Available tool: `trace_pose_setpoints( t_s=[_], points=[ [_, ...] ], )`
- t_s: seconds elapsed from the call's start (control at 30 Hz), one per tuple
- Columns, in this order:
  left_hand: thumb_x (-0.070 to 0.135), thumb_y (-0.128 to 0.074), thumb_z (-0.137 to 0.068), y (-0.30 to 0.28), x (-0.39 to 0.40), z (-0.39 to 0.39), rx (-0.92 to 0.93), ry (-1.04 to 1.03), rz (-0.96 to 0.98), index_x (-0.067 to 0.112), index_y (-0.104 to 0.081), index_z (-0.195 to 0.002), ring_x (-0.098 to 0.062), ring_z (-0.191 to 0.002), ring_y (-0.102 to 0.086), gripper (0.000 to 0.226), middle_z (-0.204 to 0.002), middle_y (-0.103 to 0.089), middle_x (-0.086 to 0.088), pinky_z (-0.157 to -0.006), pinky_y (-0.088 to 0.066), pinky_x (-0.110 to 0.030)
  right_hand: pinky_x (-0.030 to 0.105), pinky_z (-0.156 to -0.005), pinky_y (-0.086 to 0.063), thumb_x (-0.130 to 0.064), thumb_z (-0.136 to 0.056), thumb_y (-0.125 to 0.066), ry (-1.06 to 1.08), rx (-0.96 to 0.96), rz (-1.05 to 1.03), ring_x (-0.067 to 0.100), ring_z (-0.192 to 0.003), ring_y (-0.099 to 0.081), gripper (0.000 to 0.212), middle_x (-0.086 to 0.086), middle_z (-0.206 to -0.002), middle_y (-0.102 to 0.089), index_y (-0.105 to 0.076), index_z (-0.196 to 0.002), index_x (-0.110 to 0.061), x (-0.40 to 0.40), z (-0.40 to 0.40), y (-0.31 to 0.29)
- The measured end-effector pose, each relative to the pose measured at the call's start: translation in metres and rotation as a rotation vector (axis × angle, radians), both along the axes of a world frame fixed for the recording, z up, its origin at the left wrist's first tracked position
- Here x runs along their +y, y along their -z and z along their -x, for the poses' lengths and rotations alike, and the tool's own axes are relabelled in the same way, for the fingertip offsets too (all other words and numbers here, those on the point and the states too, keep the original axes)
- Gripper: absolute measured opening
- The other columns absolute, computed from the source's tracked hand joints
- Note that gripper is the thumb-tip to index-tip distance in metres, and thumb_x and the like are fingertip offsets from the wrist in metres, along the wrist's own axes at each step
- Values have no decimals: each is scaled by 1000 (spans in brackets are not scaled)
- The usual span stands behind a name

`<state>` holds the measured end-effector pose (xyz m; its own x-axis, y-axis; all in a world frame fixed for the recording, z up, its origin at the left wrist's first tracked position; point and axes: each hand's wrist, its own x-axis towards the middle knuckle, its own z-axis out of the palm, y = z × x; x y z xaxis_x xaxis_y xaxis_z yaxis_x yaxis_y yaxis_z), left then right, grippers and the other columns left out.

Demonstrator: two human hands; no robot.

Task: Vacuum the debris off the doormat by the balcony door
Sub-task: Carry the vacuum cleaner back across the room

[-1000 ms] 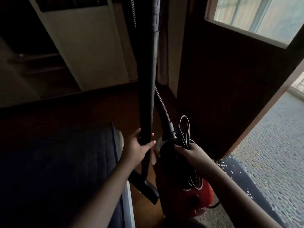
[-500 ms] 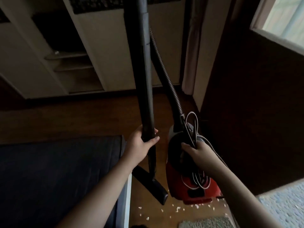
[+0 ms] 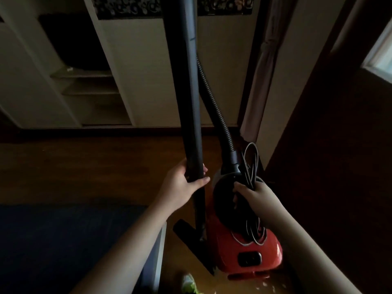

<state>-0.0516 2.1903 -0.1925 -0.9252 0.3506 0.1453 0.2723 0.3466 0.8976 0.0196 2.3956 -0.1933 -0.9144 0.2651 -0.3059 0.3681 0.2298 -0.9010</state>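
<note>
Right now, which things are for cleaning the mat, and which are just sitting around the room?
For the job:
- red vacuum cleaner, gripped with its cord by the right hand
- black tube, held by the left hand
- hose
- floor nozzle
- white bits on the floor

Just lying about:
- shelves
- curtain
- dark blue mattress

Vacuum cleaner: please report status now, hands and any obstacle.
Left hand grips black wand. Right hand holds red vacuum body with coiled cord. Floor nozzle off the mat; doormat not in view. Nothing blocking.
</note>
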Motion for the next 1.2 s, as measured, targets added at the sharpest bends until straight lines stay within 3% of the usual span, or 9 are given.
trace_pose_setpoints(
  t_s=[0.1, 0.23, 0.47, 0.6, 0.67, 0.83, 0.97, 1.1, 1.2],
  points=[
    [25, -77, -84, 1, -9, 53, -11, -10, 15, 27, -64, -100, 1, -98, -64, 21, -96, -69, 13, -92, -48, -20, 53, -77, -57, -30, -91, -62, 10, -12, -20, 30, -67, -70, 28, 10, -71, -72, -68, -73, -11, -6, 55, 0],
    [28, -76, -85, -6, -16, 126, 18, -29, 3, 27, -64, -100, 4, -96, -63, 19, -95, -68, 16, -84, -44, -6, 52, -77, -57, -35, -92, -61, 56, -21, -1, 28, -70, -71, 26, 9, -74, -73, -68, -84, -12, -7, 124, -1],
    [29, -77, -83, -25, -3, 239, 23, -87, 1, 28, -64, -98, 3, -95, -63, 20, -95, -69, 12, -86, -47, -17, 54, -76, -57, -30, -94, -59, 94, -1, 58, 32, -69, -69, 24, 10, -71, -71, -66, -80, -12, 3, 242, -16],
    [30, -77, -83, -25, 19, 306, 34, -145, 43, 32, -63, -98, 6, -95, -62, 21, -96, -69, 12, -83, -45, -16, 51, -73, -58, -22, -95, -58, 60, 33, 113, 25, -62, -66, 14, 6, -67, -69, -63, -85, -13, 21, 312, -9],
    [33, -77, -82, -22, 31, 337, 36, -200, 60, 30, -64, -103, 5, -96, -62, 25, -99, -69, 13, -82, -44, -14, 45, -70, -57, -20, -95, -56, 33, 37, 127, 22, -59, -65, 13, 6, -66, -68, -62, -88, -11, 36, 349, -7],
    [38, -77, -81, -28, 46, 395, 35, -357, 74, 27, -63, -115, -3, -105, -61, 38, -107, -67, 11, -85, -45, -16, 46, -70, -58, -22, -96, -55, -98, -34, 61, 23, -61, -68, 23, 5, -63, -70, -67, -81, -9, 53, 434, -8],
    [39, -76, -82, -37, 28, 427, -6, -421, 65, 26, -64, -115, 2, -101, -62, 38, -105, -68, 13, -82, -46, -12, 52, -65, -56, -17, -92, -56, -186, -22, 14, 29, -61, -67, 19, 8, -63, -69, -68, -80, -8, 47, 496, -18],
    [35, -76, -82, -40, -9, 461, -38, -489, 30, 36, -62, -104, 13, -98, -60, 27, -102, -69, 17, -77, -46, -5, 42, -69, -55, -16, -91, -56, -275, -42, 6, 27, -67, -68, 20, 6, -65, -70, -70, -79, -7, 24, 551, -23],
    [34, -77, -82, -37, -43, 485, -60, -539, -17, 34, -62, -106, 11, -100, -61, 28, -103, -70, 15, -81, -48, -10, 42, -72, -56, -16, -90, -56, -339, -43, -7, 27, -68, -68, 22, 7, -66, -71, -70, -76, -7, -9, 593, -22]
  ],
)
